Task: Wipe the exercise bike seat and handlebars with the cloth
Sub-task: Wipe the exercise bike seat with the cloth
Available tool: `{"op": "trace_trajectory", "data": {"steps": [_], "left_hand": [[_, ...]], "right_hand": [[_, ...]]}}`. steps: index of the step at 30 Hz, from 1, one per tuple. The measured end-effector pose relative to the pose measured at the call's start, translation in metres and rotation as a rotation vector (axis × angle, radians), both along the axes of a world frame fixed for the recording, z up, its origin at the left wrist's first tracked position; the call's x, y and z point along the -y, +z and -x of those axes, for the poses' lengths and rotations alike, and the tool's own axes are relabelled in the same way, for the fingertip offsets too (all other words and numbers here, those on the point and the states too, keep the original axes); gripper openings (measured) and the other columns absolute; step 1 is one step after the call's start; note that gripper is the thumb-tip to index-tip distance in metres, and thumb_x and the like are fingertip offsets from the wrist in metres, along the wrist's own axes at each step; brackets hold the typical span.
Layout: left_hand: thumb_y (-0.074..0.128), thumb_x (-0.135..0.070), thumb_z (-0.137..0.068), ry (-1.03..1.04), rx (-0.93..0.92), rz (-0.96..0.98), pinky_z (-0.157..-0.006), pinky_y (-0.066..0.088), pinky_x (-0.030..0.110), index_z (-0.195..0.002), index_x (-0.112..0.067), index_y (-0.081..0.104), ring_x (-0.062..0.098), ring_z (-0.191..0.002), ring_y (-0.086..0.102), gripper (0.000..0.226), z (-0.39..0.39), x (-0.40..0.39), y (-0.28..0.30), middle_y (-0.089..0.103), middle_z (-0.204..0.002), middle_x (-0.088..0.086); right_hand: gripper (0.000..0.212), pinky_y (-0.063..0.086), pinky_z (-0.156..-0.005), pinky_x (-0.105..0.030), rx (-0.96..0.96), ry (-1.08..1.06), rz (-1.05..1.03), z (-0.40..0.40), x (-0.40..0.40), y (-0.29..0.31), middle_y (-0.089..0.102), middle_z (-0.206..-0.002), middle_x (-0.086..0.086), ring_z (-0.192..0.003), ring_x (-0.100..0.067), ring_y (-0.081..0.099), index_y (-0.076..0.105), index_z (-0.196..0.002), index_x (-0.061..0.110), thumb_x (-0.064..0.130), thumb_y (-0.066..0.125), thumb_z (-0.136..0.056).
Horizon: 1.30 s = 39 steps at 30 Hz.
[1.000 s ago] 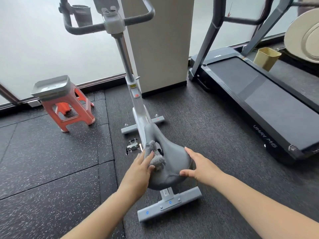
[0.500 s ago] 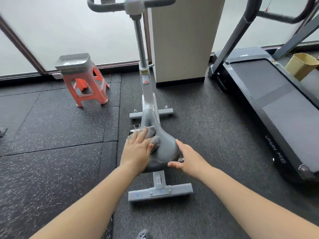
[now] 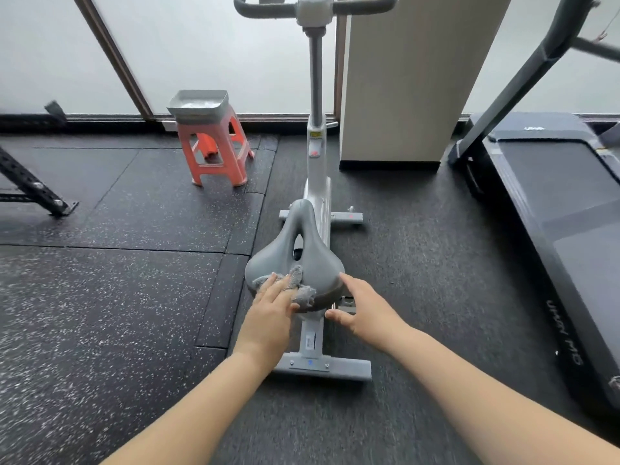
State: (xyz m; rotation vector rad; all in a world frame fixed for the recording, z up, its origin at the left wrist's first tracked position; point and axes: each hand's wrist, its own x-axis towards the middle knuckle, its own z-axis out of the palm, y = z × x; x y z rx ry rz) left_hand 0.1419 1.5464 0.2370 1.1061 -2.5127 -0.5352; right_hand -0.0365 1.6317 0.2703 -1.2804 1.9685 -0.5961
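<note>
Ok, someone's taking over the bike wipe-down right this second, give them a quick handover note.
Left hand: fingers flat, pressing the grey cloth onto the rear of the seat.
Right hand: open, fingertips at the seat's right rear edge, holding nothing.
Done: seat wiping is under way; how much is covered can't be told.
Left: finish the seat, then wipe the handlebars at the top of the post, which neither hand is near.

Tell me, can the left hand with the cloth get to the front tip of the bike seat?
Probably yes. The left hand presses the cloth on the seat rear, and the top toward the nose looks bare. The right hand stays off to the side.
</note>
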Motion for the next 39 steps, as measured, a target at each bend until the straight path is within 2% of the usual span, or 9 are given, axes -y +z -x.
{"op": "trace_trajectory", "data": {"steps": [2,4,9,16,19,23,32,35,39], "left_hand": [[0.045,-0.009,-0.094,0.074,-0.238,-0.136,-0.111,0.025,0.019,-0.122,-0.023,0.06,0.02,-0.132,0.038,0.034,0.007,0.004,0.021,0.049,-0.137,-0.003],[0.043,-0.019,-0.095,0.065,-0.318,-0.139,-0.11,0.027,0.018,-0.123,-0.026,0.059,0.014,-0.129,0.038,0.033,0.024,0.007,0.03,0.044,-0.141,-0.004],[0.016,-0.057,-0.086,-0.097,0.33,0.057,-0.116,-0.008,0.04,-0.139,-0.049,0.025,0.027,-0.145,-0.007,0.055,0.069,0.004,-0.001,0.004,-0.159,-0.001],[0.022,-0.055,-0.092,-0.192,0.325,0.027,-0.119,0.001,0.041,-0.138,-0.048,0.031,0.02,-0.146,-0.006,0.048,0.08,0.039,0.001,0.014,-0.157,-0.008],[0.025,-0.048,-0.096,-0.185,0.362,-0.094,-0.119,-0.002,0.04,-0.135,-0.046,0.037,0.015,-0.145,-0.01,0.042,0.104,0.076,0.007,0.011,-0.158,-0.01],[0.024,-0.044,-0.096,-0.166,0.425,-0.079,-0.119,-0.005,0.04,-0.129,-0.04,0.049,0.015,-0.145,-0.013,0.042,0.124,0.11,0.01,0.005,-0.159,-0.009],[0.029,-0.032,-0.098,-0.069,0.357,0.019,-0.117,0.014,0.042,-0.124,-0.025,0.058,0.027,-0.143,0.016,0.039,0.14,0.162,0.016,0.03,-0.151,0.005],[0.032,-0.019,-0.096,0.159,0.216,-0.112,-0.099,0.039,0.043,-0.121,-0.014,0.055,0.034,-0.12,0.048,0.034,0.118,0.178,0.02,0.052,-0.131,0.017],[0.036,-0.01,-0.096,0.273,0.346,-0.373,-0.091,0.042,0.039,-0.115,0.007,0.056,0.04,-0.112,0.053,0.032,0.074,0.172,0.019,0.058,-0.121,0.029]], "right_hand": [[0.075,0.033,-0.109,-0.031,0.016,-0.031,0.014,0.003,0.001,-0.001,0.039,-0.147,-0.001,-0.132,-0.019,0.042,0.027,-0.145,0.027,0.036,0.068,-0.083],[0.074,0.037,-0.107,-0.034,0.033,-0.08,0.02,0.006,0.002,-0.003,0.04,-0.146,-0.003,-0.129,-0.022,0.046,0.029,-0.143,0.029,0.03,0.07,-0.082],[0.084,0.039,-0.104,-0.028,0.05,-0.158,0.003,0.015,0.001,-0.011,0.037,-0.15,-0.002,-0.128,-0.019,0.048,0.021,-0.149,0.023,0.023,0.071,-0.081],[0.085,0.034,-0.11,-0.03,0.03,-0.144,-0.012,0.02,-0.001,-0.016,0.036,-0.15,-0.003,-0.132,-0.02,0.043,0.02,-0.149,0.022,0.028,0.07,-0.082],[0.086,0.034,-0.111,-0.032,0.038,-0.172,-0.007,0.021,0.007,-0.017,0.035,-0.15,0.0,-0.132,-0.018,0.043,0.019,-0.15,0.025,0.03,0.071,-0.081],[0.084,0.034,-0.11,-0.031,0.053,-0.187,0.018,0.019,0.011,-0.014,0.035,-0.15,0.003,-0.131,-0.017,0.044,0.02,-0.149,0.029,0.031,0.07,-0.081],[0.087,0.033,-0.112,-0.034,0.055,-0.115,0.006,0.016,0.035,-0.016,0.031,-0.152,0.001,-0.133,-0.019,0.041,0.017,-0.149,0.028,0.036,0.07,-0.081],[0.084,0.034,-0.11,-0.033,0.063,-0.116,0.022,0.013,0.034,-0.017,0.033,-0.149,0.004,-0.13,-0.017,0.043,0.019,-0.148,0.031,0.035,0.069,-0.082],[0.081,0.031,-0.113,-0.035,0.069,-0.123,0.045,0.008,0.032,-0.023,0.03,-0.151,0.005,-0.134,-0.015,0.04,0.022,-0.148,0.027,0.033,0.069,-0.082]]}}
